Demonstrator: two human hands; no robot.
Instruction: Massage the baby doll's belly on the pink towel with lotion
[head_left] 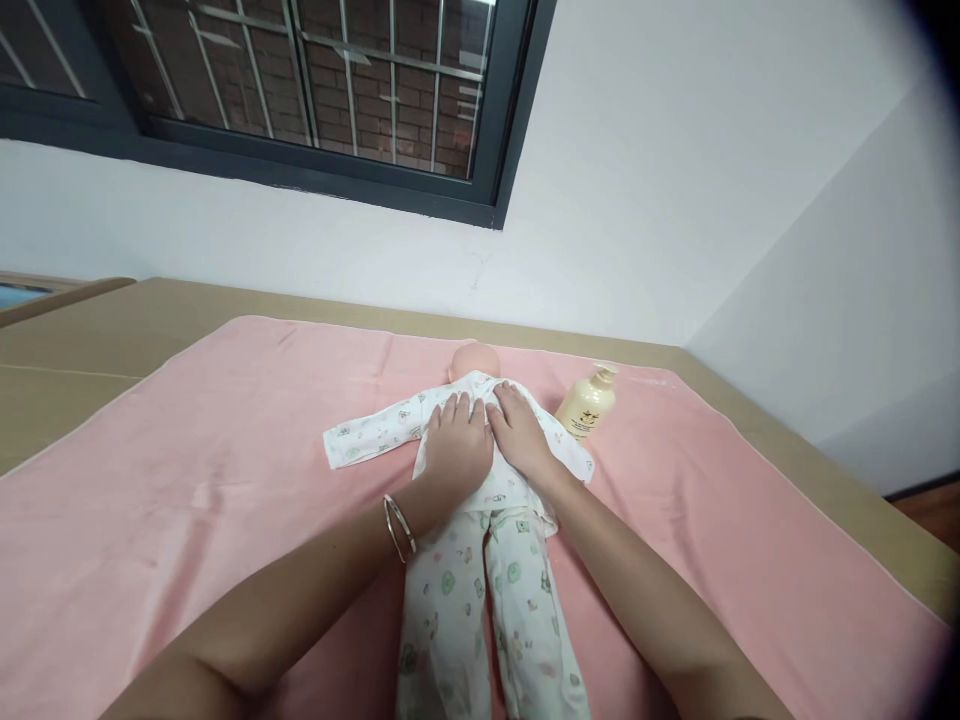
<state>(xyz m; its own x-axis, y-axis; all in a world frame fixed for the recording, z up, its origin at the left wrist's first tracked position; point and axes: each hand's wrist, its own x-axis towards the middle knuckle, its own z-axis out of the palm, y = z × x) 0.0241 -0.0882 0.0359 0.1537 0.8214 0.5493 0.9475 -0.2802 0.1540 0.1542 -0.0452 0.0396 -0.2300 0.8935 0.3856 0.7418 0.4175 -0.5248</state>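
In the head view, hidden beneath the left hand (pixel 459 455) and right hand (pixel 523 430): much of the upper part of the shirt (pixel 499 490) on the doll (pixel 517 575). Cut off by the lower edge: the doll's trouser legs and both forearms. Hard to make out: the doll's face, with just a bare, rounded head (pixel 475 360) showing past the collar; also the lower end of the cream pump bottle (pixel 589 405), just right of the doll and partly behind a sleeve.

Dressed in white, with small scattered prints on the shirt and larger greenish ones on the trousers. Laid out at full length on a pink sheet (pixel 285 420), head pointing toward the wall (pixel 637 180) and legs toward the camera, long axis running nearly straight away. One sleeve stretched out left of the doll's trunk, the other slanting down to its right.

Both palms down on the doll's shirt, side by side, fingers straight, not curled round anything. Around the left wrist, thin bangles (pixel 399 528).
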